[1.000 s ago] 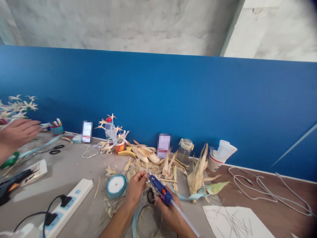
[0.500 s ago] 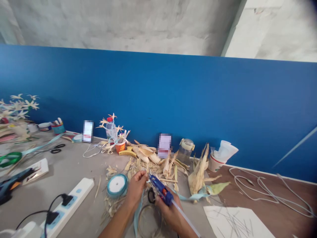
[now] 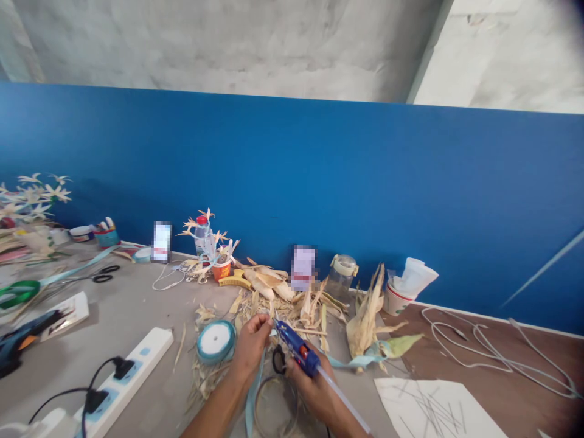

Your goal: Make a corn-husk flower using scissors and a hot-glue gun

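My right hand (image 3: 310, 386) is wrapped round a blue hot glue gun (image 3: 294, 347) with a clear glue stick running out of its back end. The gun's nozzle points up and left, close to the fingertips of my left hand (image 3: 253, 340). Those fingers are pinched on a small pale piece, too small to name for sure. A light blue ribbon (image 3: 249, 410) hangs below the left hand. Between my wrists lie a black scissors handle (image 3: 278, 360) and a thin round hoop (image 3: 258, 417). A blue ribbon spool (image 3: 215, 342) sits left of my hand.
Dried corn husks (image 3: 274, 283) and shreds cover the table beyond my hands. At left are a power strip (image 3: 137, 368) and another glue gun (image 3: 18, 340). A husk bundle (image 3: 365, 322), a paper cup (image 3: 396, 302) and paper with thin wires (image 3: 410, 395) are at right.
The other person's hand at the far left has gone out of view. My hands and the glue gun stay almost in place; a pale tip now shows above my left fingertips.
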{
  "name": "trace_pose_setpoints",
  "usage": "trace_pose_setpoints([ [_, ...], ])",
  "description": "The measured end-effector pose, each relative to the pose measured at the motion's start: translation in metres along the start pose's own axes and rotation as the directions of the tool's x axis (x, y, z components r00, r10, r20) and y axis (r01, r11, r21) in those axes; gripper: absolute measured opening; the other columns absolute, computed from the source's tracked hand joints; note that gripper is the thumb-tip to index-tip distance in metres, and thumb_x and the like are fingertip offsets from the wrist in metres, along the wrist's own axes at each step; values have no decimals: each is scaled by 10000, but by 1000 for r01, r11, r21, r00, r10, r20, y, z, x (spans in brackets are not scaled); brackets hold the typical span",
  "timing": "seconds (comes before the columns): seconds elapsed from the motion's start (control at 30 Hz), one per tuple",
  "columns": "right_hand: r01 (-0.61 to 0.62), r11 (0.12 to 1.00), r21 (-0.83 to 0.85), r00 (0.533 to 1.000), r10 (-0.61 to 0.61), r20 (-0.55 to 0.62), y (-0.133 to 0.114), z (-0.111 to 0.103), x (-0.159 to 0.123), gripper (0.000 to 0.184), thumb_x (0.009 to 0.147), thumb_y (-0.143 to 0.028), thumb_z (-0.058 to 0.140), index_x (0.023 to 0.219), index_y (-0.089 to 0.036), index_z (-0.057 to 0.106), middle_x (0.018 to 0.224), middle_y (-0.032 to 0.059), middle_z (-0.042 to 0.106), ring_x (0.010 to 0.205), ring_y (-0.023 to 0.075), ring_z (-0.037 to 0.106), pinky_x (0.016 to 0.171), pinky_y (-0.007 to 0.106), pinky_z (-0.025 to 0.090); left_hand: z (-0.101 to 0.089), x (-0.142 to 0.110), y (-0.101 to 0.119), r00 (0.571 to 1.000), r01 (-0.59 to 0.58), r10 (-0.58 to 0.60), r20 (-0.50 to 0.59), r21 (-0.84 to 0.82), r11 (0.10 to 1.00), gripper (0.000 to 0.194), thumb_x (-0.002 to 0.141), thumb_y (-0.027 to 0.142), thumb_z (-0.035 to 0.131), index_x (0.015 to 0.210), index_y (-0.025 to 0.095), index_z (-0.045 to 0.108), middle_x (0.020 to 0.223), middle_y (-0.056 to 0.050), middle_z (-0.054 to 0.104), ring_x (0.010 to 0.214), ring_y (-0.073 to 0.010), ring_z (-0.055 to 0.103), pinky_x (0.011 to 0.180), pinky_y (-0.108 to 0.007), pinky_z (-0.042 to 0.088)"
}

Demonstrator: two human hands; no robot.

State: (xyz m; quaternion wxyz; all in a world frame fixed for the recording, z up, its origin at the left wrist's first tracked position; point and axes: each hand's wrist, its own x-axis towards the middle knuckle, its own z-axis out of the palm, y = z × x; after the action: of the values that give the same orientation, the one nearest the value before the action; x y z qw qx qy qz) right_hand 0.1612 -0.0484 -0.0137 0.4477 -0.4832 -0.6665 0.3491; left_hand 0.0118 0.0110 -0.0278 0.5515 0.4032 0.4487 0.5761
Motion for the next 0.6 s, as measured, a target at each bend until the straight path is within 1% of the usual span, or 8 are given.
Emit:
trace_pose_setpoints([
  [0.17,6,999,-34,1000,-6,-12,1,-1,0,169,782,-337,524,782,-170,545,656,-12,525,618,131,472,596,222,400,0,0,0,1000,3,-3,-6,-9,1000,259,672,399,644,678,160,543,531,76,414,454,-62,326,446,-193,268],
  [0.3,-13,999,-46,1000,12,-18,1,-2,0,177,774,-338,536,804,-167,570,651,-8,552,604,134,487,583,220,405,0,1,-1,1000,14,-14,2,-31,999,261,665,392,656,670,160,539,527,77,416,452,-60,330,445,-190,270],
  [0.43,-8,998,-55,998,5,-63,6,-1,-1,157,763,-322,548,797,-175,592,663,-1,585,614,140,504,582,216,408,0,1,-2,1000,25,-26,-4,-69,997,249,660,378,667,681,160,549,537,73,437,454,-57,336,443,-186,263],
  [0.6,-33,998,-61,997,28,-74,8,-1,-1,176,763,-330,549,811,-173,611,664,6,606,619,149,521,586,220,420,2,-2,4,999,48,-48,3,-121,991,247,642,359,687,671,158,547,523,78,426,439,-50,324,439,-186,251],
])
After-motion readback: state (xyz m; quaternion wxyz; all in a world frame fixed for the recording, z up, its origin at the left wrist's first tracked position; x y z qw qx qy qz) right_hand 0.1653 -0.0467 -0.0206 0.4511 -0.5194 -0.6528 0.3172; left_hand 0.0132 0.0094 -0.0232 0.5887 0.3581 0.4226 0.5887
